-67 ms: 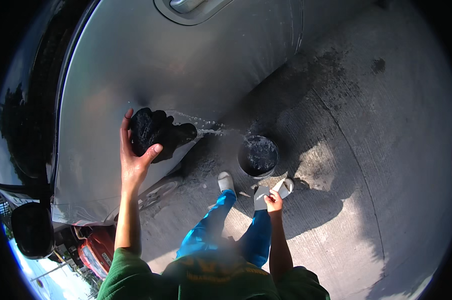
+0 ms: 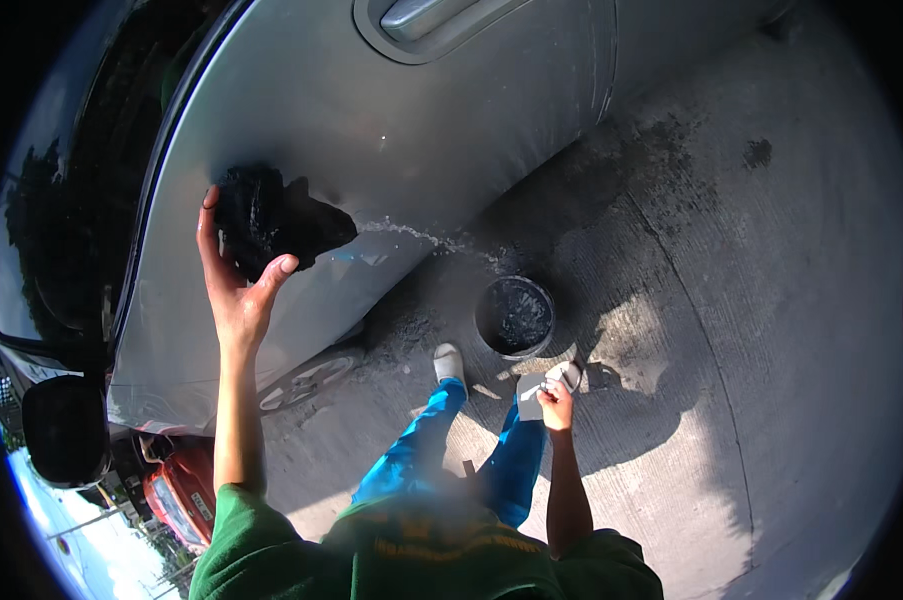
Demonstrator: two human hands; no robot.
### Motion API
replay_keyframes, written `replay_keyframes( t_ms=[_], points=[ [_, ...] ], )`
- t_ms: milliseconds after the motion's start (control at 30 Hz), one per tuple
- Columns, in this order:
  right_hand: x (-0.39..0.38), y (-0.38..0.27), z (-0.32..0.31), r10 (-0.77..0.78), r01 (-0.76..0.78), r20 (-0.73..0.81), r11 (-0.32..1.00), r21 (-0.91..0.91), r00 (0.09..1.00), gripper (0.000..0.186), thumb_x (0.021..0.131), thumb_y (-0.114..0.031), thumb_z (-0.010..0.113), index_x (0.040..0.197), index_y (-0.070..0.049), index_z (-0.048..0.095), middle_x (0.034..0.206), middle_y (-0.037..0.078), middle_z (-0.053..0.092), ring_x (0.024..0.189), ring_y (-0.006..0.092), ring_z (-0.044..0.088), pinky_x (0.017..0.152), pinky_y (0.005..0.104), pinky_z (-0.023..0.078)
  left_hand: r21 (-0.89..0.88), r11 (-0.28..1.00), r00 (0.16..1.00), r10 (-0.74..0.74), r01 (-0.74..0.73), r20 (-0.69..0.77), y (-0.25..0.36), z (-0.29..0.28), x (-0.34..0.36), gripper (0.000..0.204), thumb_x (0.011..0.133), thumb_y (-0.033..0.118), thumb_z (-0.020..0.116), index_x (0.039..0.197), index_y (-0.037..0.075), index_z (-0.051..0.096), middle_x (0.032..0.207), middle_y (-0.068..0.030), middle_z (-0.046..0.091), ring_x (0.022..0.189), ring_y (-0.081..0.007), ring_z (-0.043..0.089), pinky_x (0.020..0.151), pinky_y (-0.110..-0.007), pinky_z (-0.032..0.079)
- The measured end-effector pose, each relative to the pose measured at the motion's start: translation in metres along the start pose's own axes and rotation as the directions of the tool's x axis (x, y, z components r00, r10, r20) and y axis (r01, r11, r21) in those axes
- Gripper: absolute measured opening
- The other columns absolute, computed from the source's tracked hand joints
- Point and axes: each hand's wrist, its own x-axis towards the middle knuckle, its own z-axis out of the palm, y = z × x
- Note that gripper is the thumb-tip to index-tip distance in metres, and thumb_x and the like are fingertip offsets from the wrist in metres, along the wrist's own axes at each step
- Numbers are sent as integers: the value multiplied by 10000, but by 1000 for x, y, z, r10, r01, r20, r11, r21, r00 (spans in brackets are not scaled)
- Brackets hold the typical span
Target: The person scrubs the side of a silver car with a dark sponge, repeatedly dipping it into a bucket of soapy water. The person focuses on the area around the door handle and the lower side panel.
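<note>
My left hand (image 2: pixel 239 300) grips a wet black cloth (image 2: pixel 276 220), its fingers spread round it, at the silver car door (image 2: pixel 351 140). Water streams from the cloth toward a dark round bucket (image 2: pixel 514 318) on the ground below, which has liquid in it. Low beside my right leg, my right hand (image 2: pixel 556 405) has its fingers closed on a flat, light grey square piece (image 2: pixel 527 396) whose material I cannot make out.
Wet, grooved concrete (image 2: pixel 731 250) spreads to the right, and my sandalled feet stand near the bucket. The door handle (image 2: pixel 431 15) is at the top. A side mirror (image 2: pixel 63 430), dark windows and a red car (image 2: pixel 181 490) are at the left.
My left hand and the black cloth have moved up and left along the door, with water still falling from it. My right hand has shifted slightly right.
</note>
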Motion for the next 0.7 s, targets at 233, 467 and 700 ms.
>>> replay_keyframes(
  t_ms=[233, 467, 700],
  points=[
    [15, -32, -104, -9, -33, -207, 980, -196, 978, 348, 847, 25, 759, 1177, -32, 666, 812, 51, 693, 707, 98, 615, 653, 262, 488, 906, 11, 745, 573, -423, 341, -38, 19, 112, 798, 717, 363, 889, 1442, 356, 557, 1395, -108, 463, 1352, -310, 395, 912, -431, 278],
    [-27, -51, -119, 35, -153, -384, 948, -280, 923, 364, 867, 7, 767, 1213, 4, 654, 875, 52, 670, 760, 113, 604, 699, 273, 498, 524, -128, 394, 517, -842, 760, 89, 83, 234, 669, 729, 317, 859, 1352, 196, 648, 1545, -105, 457, 1472, -274, 360, 1092, -497, 333],
    [-85, -24, -12, 80, -126, -450, 989, -74, 889, 275, 909, -26, 738, 1180, -13, 693, 927, 19, 681, 822, 102, 603, 763, 264, 491, 593, -106, 477, 490, -799, 730, -18, -14, 125, 498, 799, 230, 791, 1275, 229, 642, 1508, -46, 459, 1461, -235, 340, 1086, -445, 351]
  ],
)
